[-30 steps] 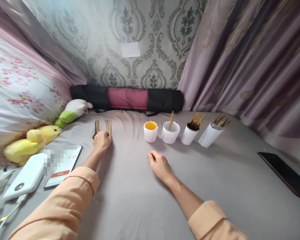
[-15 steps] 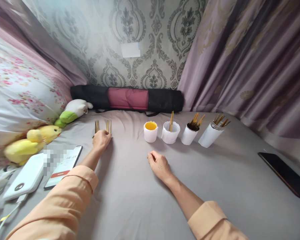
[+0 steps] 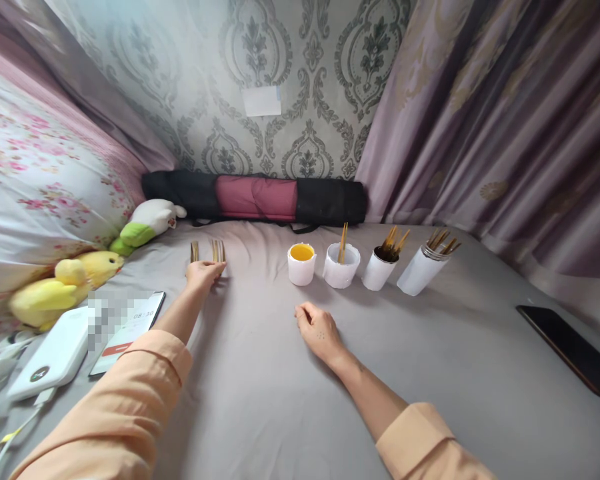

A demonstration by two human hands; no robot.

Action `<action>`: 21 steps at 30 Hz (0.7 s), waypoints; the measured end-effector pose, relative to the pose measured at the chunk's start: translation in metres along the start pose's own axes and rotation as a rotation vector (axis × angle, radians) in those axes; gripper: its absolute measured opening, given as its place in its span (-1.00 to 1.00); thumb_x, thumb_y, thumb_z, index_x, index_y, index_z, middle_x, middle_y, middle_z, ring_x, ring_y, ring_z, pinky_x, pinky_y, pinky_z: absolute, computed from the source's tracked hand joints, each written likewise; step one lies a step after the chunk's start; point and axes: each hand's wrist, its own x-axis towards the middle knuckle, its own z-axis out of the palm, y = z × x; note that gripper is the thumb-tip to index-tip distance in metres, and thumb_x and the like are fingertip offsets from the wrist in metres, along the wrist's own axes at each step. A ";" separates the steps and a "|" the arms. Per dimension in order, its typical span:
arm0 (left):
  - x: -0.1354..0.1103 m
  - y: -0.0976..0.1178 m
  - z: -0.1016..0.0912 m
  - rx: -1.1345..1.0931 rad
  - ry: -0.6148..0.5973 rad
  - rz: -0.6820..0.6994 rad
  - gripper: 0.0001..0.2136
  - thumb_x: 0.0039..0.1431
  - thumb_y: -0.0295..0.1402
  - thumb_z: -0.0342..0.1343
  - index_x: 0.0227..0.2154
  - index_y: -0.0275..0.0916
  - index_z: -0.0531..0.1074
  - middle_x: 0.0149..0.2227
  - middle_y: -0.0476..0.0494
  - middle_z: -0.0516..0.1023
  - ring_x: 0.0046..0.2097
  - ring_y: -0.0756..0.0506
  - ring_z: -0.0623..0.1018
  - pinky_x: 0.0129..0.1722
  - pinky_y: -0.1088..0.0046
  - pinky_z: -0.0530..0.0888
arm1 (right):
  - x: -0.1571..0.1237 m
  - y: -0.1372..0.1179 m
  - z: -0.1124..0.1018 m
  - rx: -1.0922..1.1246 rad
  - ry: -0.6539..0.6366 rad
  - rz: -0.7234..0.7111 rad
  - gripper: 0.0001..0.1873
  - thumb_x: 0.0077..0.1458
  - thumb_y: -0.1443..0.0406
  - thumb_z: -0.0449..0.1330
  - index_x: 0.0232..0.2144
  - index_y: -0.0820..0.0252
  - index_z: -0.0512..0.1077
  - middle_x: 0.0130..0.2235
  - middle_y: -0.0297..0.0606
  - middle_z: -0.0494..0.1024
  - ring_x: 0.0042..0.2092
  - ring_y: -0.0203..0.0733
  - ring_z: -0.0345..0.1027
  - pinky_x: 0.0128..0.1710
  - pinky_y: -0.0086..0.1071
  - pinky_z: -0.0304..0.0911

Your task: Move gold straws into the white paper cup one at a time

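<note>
My left hand [image 3: 202,273] reaches forward over the grey sheet [image 3: 260,400], its fingers closed down on the near ends of a small cluster of golden cutlery [image 3: 218,251]; a second cluster [image 3: 194,251] lies just left of it. My right hand [image 3: 318,331] rests on the sheet with fingers curled and nothing visible in it. Beyond it stands a row of white cups: one with a yellow inside [image 3: 301,263], one with a single gold handle [image 3: 341,264], and two with several gold handles [image 3: 379,268] [image 3: 422,266].
A black and maroon roll bag [image 3: 255,197] lies against the patterned wall. Plush toys [image 3: 60,283] [image 3: 147,223], a phone [image 3: 128,327] and a white power bank [image 3: 50,357] sit at the left. A dark phone [image 3: 570,348] lies at the right, by purple curtains [image 3: 505,120].
My left hand has slid a little farther forward onto the cutlery and flattened. My right hand has stayed still.
</note>
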 end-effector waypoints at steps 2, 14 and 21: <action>0.000 0.002 0.001 -0.138 -0.009 -0.066 -0.72 -0.17 -0.27 0.16 -0.44 -0.44 0.41 -0.60 -0.15 0.44 -0.50 -0.04 0.44 -0.61 0.54 0.30 | 0.000 0.000 0.000 0.004 0.003 -0.007 -0.64 0.14 0.16 -0.12 -0.48 0.16 0.39 -0.58 -0.36 0.40 -0.55 -0.37 0.17 -0.52 -0.50 -0.06; -0.009 0.014 0.007 -0.742 -0.156 -0.326 -0.91 -0.11 -0.49 0.15 -0.53 -0.38 0.34 -0.48 -0.22 0.51 -0.49 0.01 0.50 -0.65 0.64 0.35 | 0.000 0.001 0.001 -0.002 0.000 -0.010 -0.65 0.13 0.16 -0.12 -0.49 0.16 0.37 -0.59 -0.37 0.38 -0.55 -0.37 0.15 -0.52 -0.50 -0.06; -0.019 0.015 0.013 -0.925 -0.221 -0.373 -0.95 0.01 -0.57 0.04 -0.51 -0.39 0.34 -0.48 -0.19 0.49 -0.50 0.07 0.48 -0.58 0.66 0.42 | 0.000 -0.001 -0.001 -0.001 -0.003 -0.007 -0.64 0.13 0.17 -0.13 -0.48 0.17 0.38 -0.57 -0.35 0.40 -0.54 -0.36 0.16 -0.52 -0.49 -0.06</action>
